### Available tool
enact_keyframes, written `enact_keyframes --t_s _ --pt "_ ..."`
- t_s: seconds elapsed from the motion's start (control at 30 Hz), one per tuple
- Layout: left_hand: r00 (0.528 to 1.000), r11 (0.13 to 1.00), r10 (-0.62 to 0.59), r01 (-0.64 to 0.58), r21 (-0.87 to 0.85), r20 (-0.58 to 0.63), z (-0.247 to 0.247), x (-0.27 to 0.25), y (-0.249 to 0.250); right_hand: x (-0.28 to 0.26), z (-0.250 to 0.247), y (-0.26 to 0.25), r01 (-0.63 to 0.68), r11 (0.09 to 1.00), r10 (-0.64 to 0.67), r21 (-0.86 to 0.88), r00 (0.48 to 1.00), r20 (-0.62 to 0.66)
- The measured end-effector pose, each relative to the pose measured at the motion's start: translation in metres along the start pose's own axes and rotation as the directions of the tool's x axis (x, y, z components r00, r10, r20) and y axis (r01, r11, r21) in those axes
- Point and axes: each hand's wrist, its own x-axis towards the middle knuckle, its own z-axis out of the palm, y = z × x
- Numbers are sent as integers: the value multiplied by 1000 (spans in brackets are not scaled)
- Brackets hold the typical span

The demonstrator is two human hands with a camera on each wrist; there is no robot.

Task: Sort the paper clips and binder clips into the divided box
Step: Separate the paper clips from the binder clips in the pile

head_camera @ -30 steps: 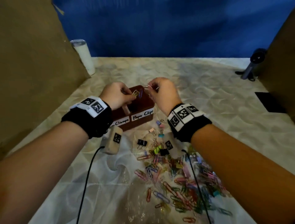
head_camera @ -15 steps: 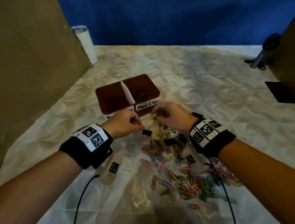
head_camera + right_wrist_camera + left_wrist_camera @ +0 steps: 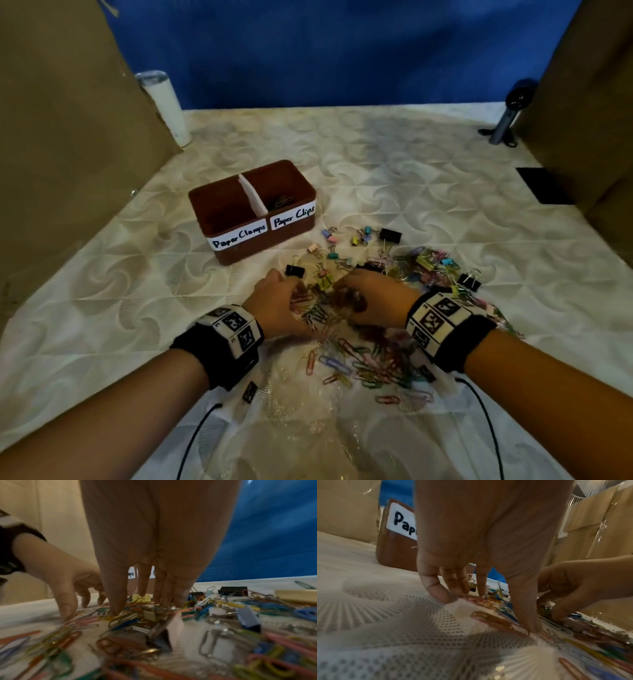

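Box [image 3: 294,236]: your right half holds a few paper clips; the left looks empty.
Pile [image 3: 370,363]: at 4 o'clock, mostly unsorted.
Hands: your left hand [image 3: 274,305] and right hand [image 3: 373,301] reach spread fingertips into it, nothing held.

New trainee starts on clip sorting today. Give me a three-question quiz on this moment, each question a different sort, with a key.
1. True or false: the compartment of the divided box labelled "Paper Clamps" already holds several clips.
2. Multiple choice: where are the left hand and the right hand?
A. Over the box
B. Down on the pile of clips
C. Beside the white tumbler
3. Fill in: the big black binder clip lies to the ____ of the box in the head view.

Key
1. False: clips show only in the "Paper Clips" side.
2. B
3. right
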Motion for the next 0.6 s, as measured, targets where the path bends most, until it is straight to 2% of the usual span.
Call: enact_keyframes --t_s 0.13,0.23,0.33,0.47,0.6 --pt "999 999 48 -48 5 -24 -2 1 1 4 12 -17 105 994 -103 -22 992 67" --pt "997 997 73 -74 -22 -38 -3 3 0 6 17 -22 111 992 -110 -66 994 22" --pt "994 996 90 -91 -13 -54 -1 7 -4 6 14 -21 123 992 -123 -17 992 -11" --pt "988 989 146 -145 23 -56 -1 9 -4 8 8 -19 80 997 -80 -10 997 13" --pt "988 983 151 -151 107 0 -1 15 -6 13 3 -19 10 1000 -10 5 1000 23"
